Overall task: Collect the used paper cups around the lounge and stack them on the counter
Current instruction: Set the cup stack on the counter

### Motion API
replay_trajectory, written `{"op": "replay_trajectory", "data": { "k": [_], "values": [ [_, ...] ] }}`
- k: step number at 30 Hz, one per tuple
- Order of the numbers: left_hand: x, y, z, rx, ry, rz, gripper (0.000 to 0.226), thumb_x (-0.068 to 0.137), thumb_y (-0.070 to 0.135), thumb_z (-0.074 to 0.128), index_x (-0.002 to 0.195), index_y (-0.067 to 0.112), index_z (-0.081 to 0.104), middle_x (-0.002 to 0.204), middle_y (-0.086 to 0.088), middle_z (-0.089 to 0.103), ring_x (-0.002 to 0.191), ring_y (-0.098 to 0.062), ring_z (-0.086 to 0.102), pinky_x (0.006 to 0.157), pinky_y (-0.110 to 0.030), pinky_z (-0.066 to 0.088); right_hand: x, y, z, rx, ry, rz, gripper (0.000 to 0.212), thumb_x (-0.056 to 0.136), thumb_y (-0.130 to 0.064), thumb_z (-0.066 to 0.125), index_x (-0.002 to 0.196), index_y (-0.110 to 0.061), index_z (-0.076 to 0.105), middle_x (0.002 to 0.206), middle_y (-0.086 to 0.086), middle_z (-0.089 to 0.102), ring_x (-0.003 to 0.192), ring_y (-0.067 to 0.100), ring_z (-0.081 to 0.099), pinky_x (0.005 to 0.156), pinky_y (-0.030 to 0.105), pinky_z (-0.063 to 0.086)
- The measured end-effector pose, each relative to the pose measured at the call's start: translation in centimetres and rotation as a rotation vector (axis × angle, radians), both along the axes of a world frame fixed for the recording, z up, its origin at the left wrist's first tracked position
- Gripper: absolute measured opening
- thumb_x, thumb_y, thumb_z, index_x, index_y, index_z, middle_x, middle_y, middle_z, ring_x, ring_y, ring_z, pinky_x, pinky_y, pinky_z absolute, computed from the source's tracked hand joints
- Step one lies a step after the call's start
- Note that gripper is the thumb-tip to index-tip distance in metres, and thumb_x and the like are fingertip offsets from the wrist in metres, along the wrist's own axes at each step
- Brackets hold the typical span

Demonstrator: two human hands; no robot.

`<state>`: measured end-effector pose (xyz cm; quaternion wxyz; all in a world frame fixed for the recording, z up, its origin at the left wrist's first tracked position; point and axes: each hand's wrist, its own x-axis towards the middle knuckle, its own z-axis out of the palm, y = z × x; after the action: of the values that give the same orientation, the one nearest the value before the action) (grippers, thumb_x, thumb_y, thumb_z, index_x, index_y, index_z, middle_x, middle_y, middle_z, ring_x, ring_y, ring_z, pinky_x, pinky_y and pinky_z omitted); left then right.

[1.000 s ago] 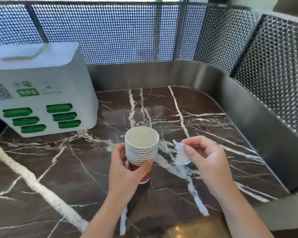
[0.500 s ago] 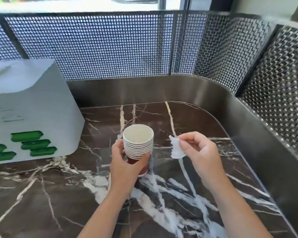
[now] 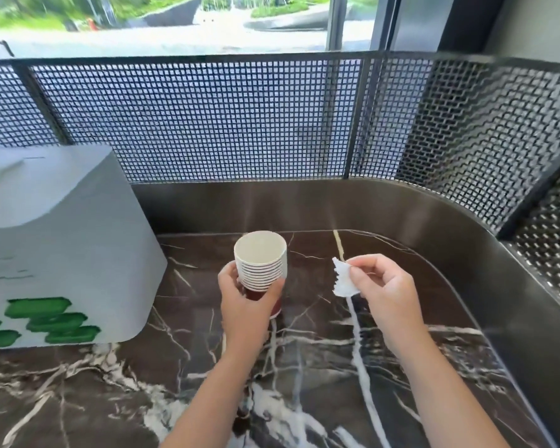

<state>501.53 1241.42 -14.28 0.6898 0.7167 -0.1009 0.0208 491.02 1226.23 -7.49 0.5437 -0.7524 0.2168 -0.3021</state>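
A stack of several nested paper cups [image 3: 262, 262], white rims above a dark red body, stands upright above the dark marble counter [image 3: 304, 367]. My left hand [image 3: 246, 302] is wrapped around the lower part of the stack. Whether its base touches the counter is hidden by my fingers. To the right, my right hand [image 3: 385, 295] pinches a small crumpled piece of white tissue [image 3: 345, 281] between thumb and fingers, level with the stack and apart from it.
A white box-shaped machine with green slots [image 3: 55, 253] stands on the counter at the left. A steel upstand [image 3: 466, 253] and black mesh screen [image 3: 223, 121] wall in the back and right sides. A window lies beyond.
The view has tilted up and moved closer, showing the window. Both hands keep their grips, and the cup stack and tissue stay at about the same distance from each other.
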Motion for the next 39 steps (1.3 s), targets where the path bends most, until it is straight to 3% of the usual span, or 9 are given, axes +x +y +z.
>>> {"op": "replay_trajectory", "data": {
  "k": [6, 11, 15, 18, 24, 27, 31, 39],
  "values": [
    [3.8, -3.5, 0.1, -0.037, 0.015, 0.048, 0.068, 0.064, 0.026, 0.085, 0.114, 0.033, 0.039, 0.102, 0.028, 0.053, 0.09, 0.023, 0.052, 0.067, 0.0, 0.041, 2.7, -2.4, -0.6, -0.014, 0.001, -0.018, 0.019, 0.082, -0.006, 0.06, 0.075, -0.023, 0.065, 0.075, -0.006, 0.067, 0.068, 0.0, 0.059, 0.062, 0.009, 0.045],
    [5.9, -6.0, 0.1, -0.026, -0.014, 0.104, 0.064, 0.065, 0.016, 0.084, 0.111, 0.026, 0.04, 0.097, 0.02, 0.053, 0.081, 0.023, 0.052, 0.052, 0.003, 0.039, 4.9, -3.3, -1.3, 0.014, -0.017, -0.047, 0.02, 0.081, -0.003, 0.06, 0.074, -0.022, 0.065, 0.074, -0.007, 0.066, 0.067, 0.004, 0.059, 0.063, 0.01, 0.045],
    [7.4, -7.1, 0.0, 0.006, -0.021, 0.117, 0.066, 0.065, 0.023, 0.084, 0.112, 0.029, 0.038, 0.105, 0.011, 0.053, 0.094, -0.003, 0.053, 0.068, 0.004, 0.035, 6.1, -3.8, -1.8, 0.03, -0.008, -0.062, 0.018, 0.081, -0.004, 0.061, 0.075, -0.021, 0.066, 0.074, -0.006, 0.067, 0.069, 0.007, 0.061, 0.065, 0.015, 0.047],
    [8.2, -7.8, -0.3, 0.011, -0.025, 0.128, 0.068, 0.065, 0.025, 0.084, 0.114, 0.028, 0.037, 0.109, 0.007, 0.053, 0.098, -0.009, 0.052, 0.068, 0.005, 0.034, 6.7, -3.8, -2.3, 0.041, 0.0, -0.051, 0.02, 0.081, -0.004, 0.061, 0.074, -0.022, 0.065, 0.074, -0.005, 0.067, 0.069, 0.005, 0.06, 0.065, 0.014, 0.047],
    [9.7, -8.8, -0.5, 0.033, -0.017, 0.147, 0.072, 0.064, 0.025, 0.084, 0.12, 0.02, 0.039, 0.112, 0.005, 0.053, 0.101, -0.012, 0.052, 0.082, -0.019, 0.036, 8.0, -4.0, -3.2, 0.057, 0.009, -0.055, 0.022, 0.081, -0.002, 0.06, 0.073, -0.023, 0.065, 0.073, -0.004, 0.066, 0.069, 0.01, 0.059, 0.066, 0.018, 0.046],
    [10.2, -9.3, -0.7, 0.021, -0.03, 0.167, 0.072, 0.064, 0.025, 0.084, 0.12, 0.02, 0.039, 0.112, 0.004, 0.053, 0.101, -0.013, 0.052, 0.081, -0.018, 0.036, 8.4, -4.2, -3.6, 0.064, 0.003, -0.057, 0.021, 0.081, -0.002, 0.06, 0.074, -0.021, 0.065, 0.073, -0.003, 0.067, 0.068, 0.008, 0.06, 0.064, 0.015, 0.046],
    [10.7, -9.8, -0.8, 0.02, -0.034, 0.172, 0.073, 0.065, 0.027, 0.083, 0.122, 0.019, 0.039, 0.11, 0.006, 0.052, 0.098, -0.011, 0.051, 0.074, -0.004, 0.031, 8.8, -4.2, -4.2, 0.076, 0.005, -0.051, 0.022, 0.081, -0.002, 0.06, 0.074, -0.021, 0.065, 0.072, -0.005, 0.067, 0.064, -0.002, 0.058, 0.061, 0.009, 0.045],
    [11.3, -10.2, -1.1, 0.054, -0.047, 0.193, 0.073, 0.065, 0.029, 0.083, 0.122, 0.019, 0.038, 0.109, 0.007, 0.052, 0.097, -0.011, 0.051, 0.079, -0.015, 0.035, 9.2, -4.2, -4.7, 0.096, -0.011, -0.054, 0.023, 0.081, -0.003, 0.06, 0.072, -0.023, 0.064, 0.069, -0.007, 0.065, 0.062, -0.003, 0.057, 0.059, 0.008, 0.044]
  ]
}}
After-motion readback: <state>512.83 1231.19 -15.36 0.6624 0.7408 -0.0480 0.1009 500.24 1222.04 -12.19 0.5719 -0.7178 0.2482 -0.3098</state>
